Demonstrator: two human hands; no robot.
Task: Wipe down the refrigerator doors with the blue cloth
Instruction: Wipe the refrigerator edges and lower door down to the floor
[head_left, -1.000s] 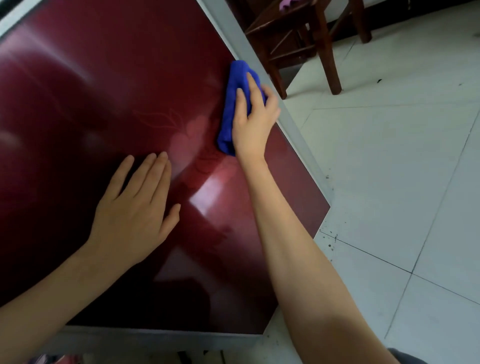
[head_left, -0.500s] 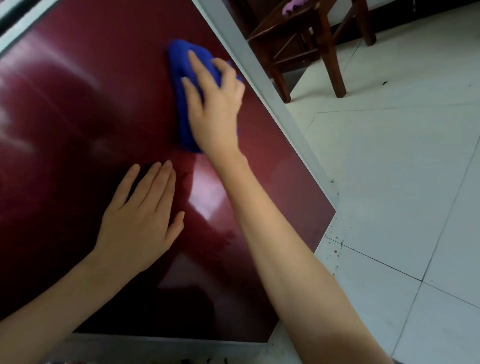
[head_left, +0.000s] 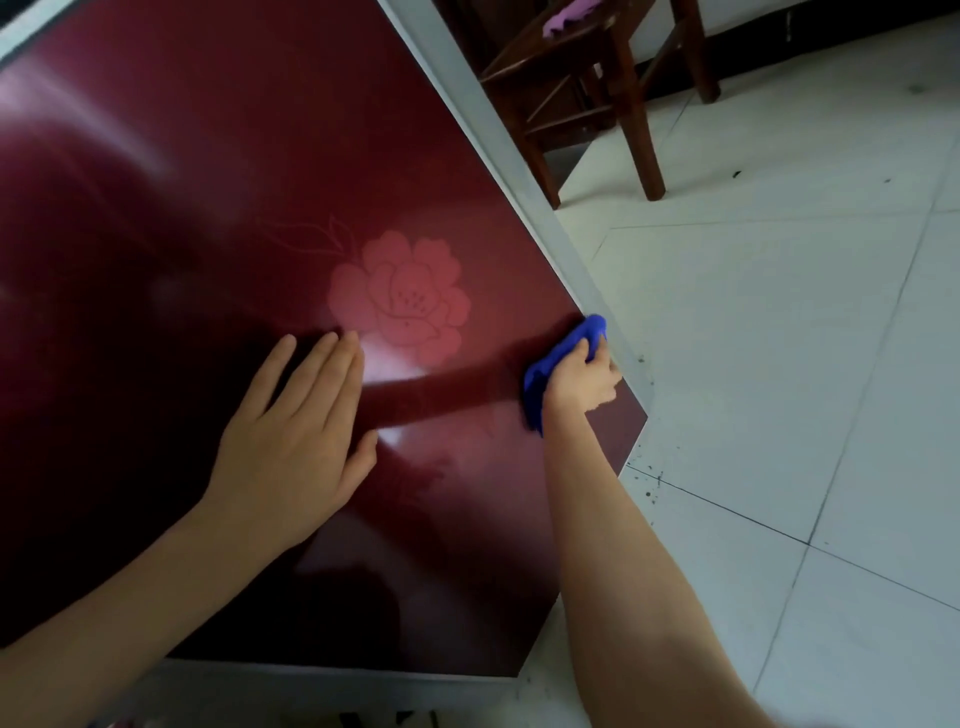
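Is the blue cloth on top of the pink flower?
No, the blue cloth sits under the right hand at the right side of the door, apart from the flower, which shows whole.

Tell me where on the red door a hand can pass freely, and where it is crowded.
Free: the upper door above the flower print, up to the grey edge, and the lower middle, down to the bottom rim. Crowded: the band from the left hand, flat on the door, to the right hand gripping the blue cloth at the grey edge.
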